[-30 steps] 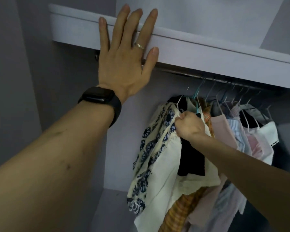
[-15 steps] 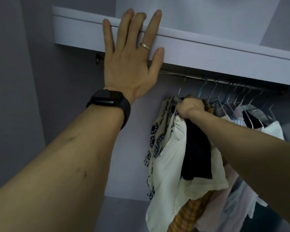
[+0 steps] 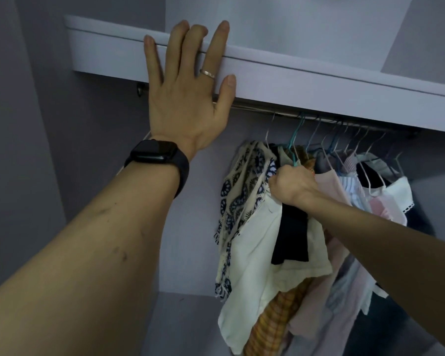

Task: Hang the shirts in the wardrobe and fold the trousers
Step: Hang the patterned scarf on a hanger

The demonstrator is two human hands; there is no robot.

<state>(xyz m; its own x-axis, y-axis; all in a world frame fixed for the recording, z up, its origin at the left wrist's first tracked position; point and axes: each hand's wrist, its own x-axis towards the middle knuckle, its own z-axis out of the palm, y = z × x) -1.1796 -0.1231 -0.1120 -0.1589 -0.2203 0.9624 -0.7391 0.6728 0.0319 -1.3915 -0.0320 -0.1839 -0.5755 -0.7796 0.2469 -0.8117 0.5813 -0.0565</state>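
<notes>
Lilac walls of the wardrobe (image 3: 62,163) closed in the view, with a pale shelf (image 3: 319,83) running across the top and a metal rail (image 3: 262,109) just beneath it. The left hand (image 3: 188,98) lay flat against the shelf's front edge, fingers straight and spread, its grip wide open and holding nothing. A ring (image 3: 207,74) sat on one finger and a black watch (image 3: 157,156) on the wrist. Along the rail hung a row of shirts on thin wire hangers (image 3: 326,140), packed close together toward the right. The right hand (image 3: 290,185) was at the left end of that row, its grip closed tight, fingers curled round bunched fabric at the top of a cream shirt (image 3: 254,253). Whether a hanger was caught in the fist too could not be told. Touching that shirt's left side hung a printed shirt (image 3: 242,188), cream with dark blue motifs, and a black garment (image 3: 290,235) dropped down below the fist. An orange checked garment (image 3: 275,319) showed under the cream hem, and a pink shirt (image 3: 332,191) hung just right of the hand.
</notes>
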